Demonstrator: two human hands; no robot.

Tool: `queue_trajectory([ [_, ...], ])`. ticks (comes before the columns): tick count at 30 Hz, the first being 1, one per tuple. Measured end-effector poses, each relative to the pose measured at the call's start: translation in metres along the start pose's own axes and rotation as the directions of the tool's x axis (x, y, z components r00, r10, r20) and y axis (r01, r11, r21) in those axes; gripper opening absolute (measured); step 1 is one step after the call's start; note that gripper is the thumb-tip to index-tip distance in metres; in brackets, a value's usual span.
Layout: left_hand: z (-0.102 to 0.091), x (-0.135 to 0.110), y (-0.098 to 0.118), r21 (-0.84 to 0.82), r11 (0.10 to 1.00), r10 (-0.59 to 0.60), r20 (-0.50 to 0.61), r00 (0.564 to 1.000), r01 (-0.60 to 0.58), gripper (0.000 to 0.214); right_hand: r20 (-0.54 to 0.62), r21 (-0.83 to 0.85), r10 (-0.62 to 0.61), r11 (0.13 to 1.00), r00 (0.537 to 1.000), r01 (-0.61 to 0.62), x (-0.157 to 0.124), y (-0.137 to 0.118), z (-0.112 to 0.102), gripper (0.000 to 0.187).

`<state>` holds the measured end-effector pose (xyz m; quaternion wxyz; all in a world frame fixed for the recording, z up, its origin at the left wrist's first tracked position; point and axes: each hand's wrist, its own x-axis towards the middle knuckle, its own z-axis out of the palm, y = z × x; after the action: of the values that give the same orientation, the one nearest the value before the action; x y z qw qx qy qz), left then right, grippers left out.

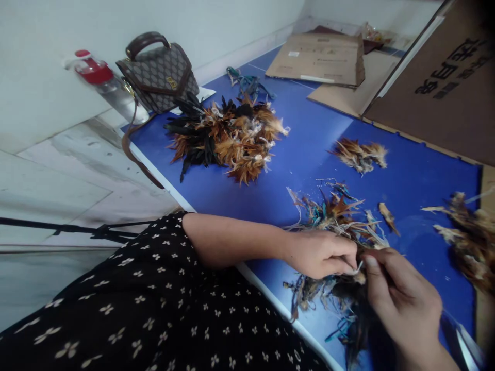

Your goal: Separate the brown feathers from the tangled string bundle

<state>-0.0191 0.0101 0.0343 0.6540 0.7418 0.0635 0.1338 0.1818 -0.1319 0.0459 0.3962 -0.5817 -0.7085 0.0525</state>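
Observation:
My left hand [323, 254] rests on the blue table [309, 149], fingers pinched on a pale feather quill. My right hand [400, 299] meets it from the right, fingers closed on the same small bundle of dark and brown feathers [348, 288], which trails below both hands. Loose feathers and teal string scraps [336, 211] lie just beyond my left hand. A large heap of black and orange feathers [228, 136] sits farther back on the left.
A patterned handbag [158, 72] and a red-capped bottle [104, 82] stand at the table's far left corner. Flattened cardboard [320, 56] and a big box [444, 82] lie at the back right. More feathers [359, 154] and another feather clump [472, 242] lie to the right.

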Motion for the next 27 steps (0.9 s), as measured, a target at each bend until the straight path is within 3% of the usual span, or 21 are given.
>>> queue_trajectory([
  [2,0.003,-0.001,0.001,-0.207,0.977,-0.061,-0.027,0.998,0.054,0.014,0.020,0.033,0.009,0.999,1.000,-0.009,0.001,0.000,0.001,0.015],
  [4,0.006,-0.001,0.001,-0.307,0.948,-0.143,-0.168,0.975,0.086,0.015,0.041,0.054,-0.014,0.998,0.999,0.012,0.003,-0.005,0.004,0.018],
  [7,0.004,0.001,0.000,-0.073,0.994,-0.105,-0.357,0.928,0.085,0.011,0.055,0.053,-0.079,0.996,0.995,0.076,0.004,-0.013,0.006,0.013],
  [9,-0.002,0.002,0.001,0.121,0.991,-0.013,-0.313,0.950,0.054,0.007,0.025,0.015,-0.090,0.996,0.996,0.090,0.003,-0.014,0.005,0.014],
  [12,-0.009,0.002,0.006,0.124,0.992,0.012,-0.078,0.997,-0.002,0.015,-0.010,-0.006,-0.041,0.999,0.999,0.041,0.002,-0.008,0.002,0.011],
  [14,-0.010,0.001,0.009,-0.027,0.998,-0.049,0.015,0.999,0.049,0.017,0.016,0.043,0.015,0.999,1.000,-0.015,0.001,-0.004,0.003,0.013],
  [16,-0.007,0.000,0.011,-0.256,0.955,-0.148,0.032,0.988,0.151,0.018,0.040,0.097,0.072,0.992,0.997,-0.076,0.000,-0.002,0.005,0.015],
  [18,0.000,-0.001,0.011,-0.472,0.853,-0.247,0.007,0.969,0.221,0.023,0.041,0.119,0.112,0.986,0.993,-0.116,0.000,-0.004,0.008,0.017],
  [20,0.004,0.000,0.010,-0.557,0.801,-0.317,-0.086,0.944,0.218,0.027,0.039,0.116,0.099,0.988,0.994,-0.103,-0.001,-0.008,0.010,0.020],
  [22,0.004,0.002,0.007,-0.451,0.871,-0.329,-0.234,0.915,0.198,0.024,0.038,0.097,0.037,0.994,0.999,-0.041,0.000,-0.012,0.011,0.018],
  [24,0.000,0.004,0.003,-0.202,0.960,-0.252,-0.334,0.908,0.192,0.018,0.021,0.055,-0.012,0.998,1.000,0.011,0.000,-0.014,0.009,0.009],
  [25,-0.003,0.005,0.002,-0.074,0.981,-0.195,-0.332,0.923,0.181,0.017,0.008,0.027,-0.016,1.000,1.000,0.016,0.000,-0.014,0.007,0.007],
  [27,-0.008,0.004,0.003,0.076,0.989,-0.109,-0.211,0.971,0.128,0.019,-0.027,-0.024,0.014,1.000,1.000,-0.015,0.000,-0.011,0.004,0.008],
])
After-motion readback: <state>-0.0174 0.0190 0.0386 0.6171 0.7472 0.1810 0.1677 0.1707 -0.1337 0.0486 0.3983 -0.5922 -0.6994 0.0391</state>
